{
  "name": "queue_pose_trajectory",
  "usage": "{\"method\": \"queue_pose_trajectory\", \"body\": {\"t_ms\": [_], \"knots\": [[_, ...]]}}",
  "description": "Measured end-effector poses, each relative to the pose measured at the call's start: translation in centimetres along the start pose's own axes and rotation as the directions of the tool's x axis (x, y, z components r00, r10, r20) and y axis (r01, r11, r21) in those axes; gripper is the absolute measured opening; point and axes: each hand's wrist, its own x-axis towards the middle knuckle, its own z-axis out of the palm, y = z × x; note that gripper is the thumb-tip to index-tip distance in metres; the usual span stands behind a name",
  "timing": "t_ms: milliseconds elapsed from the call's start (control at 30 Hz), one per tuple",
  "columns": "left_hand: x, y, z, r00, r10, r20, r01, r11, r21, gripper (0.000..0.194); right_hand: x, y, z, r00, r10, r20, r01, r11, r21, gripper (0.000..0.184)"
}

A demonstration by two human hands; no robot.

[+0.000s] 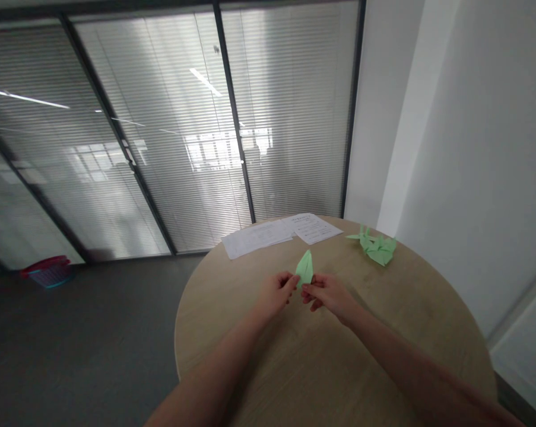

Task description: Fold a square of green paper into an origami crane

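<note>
A piece of folded green paper point(305, 268), narrow and pointed at the top, is held up over the round table between my two hands. My left hand point(280, 290) pinches its lower left edge between thumb and fingers. On the other side, my right hand point(324, 292) grips the lower right edge, thumb in front and fingers curled below. A crease runs down the middle of the paper. Its bottom end is partly hidden by my fingers.
Several folded green paper figures point(377, 246) lie in a cluster at the table's right. Printed white sheets point(261, 238) overlap near the far edge of the wooden table point(214, 308). A red and blue basket point(49, 271) stands on the floor at left. Glass panels with blinds are behind.
</note>
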Motion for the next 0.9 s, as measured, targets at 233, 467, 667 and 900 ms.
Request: {"method": "queue_pose_trajectory", "body": {"t_ms": [233,467,667,900], "knots": [[-0.20,-0.01,0.17,0.994,0.096,0.050,-0.103,0.979,0.177,0.044,-0.22,-0.58,0.14,0.999,-0.021,0.049,0.018,0.998,0.059,0.043],[-0.22,-0.09,0.32,0.994,0.093,0.057,-0.098,0.991,0.095,0.046,-0.43,-0.76,0.16,0.997,-0.062,0.049,0.062,0.998,-0.004,0.034],[-0.06,0.07,-0.01,0.997,0.075,-0.018,-0.076,0.994,-0.078,0.044,-0.32,-0.35,0.38,0.997,-0.019,0.079,0.031,0.987,-0.158,0.028],[0.19,0.01,-0.34,1.000,0.031,0.003,-0.030,0.986,-0.167,0.045,-0.08,-0.35,0.17,0.989,-0.148,0.004,0.147,0.982,-0.115,0.036]]}}
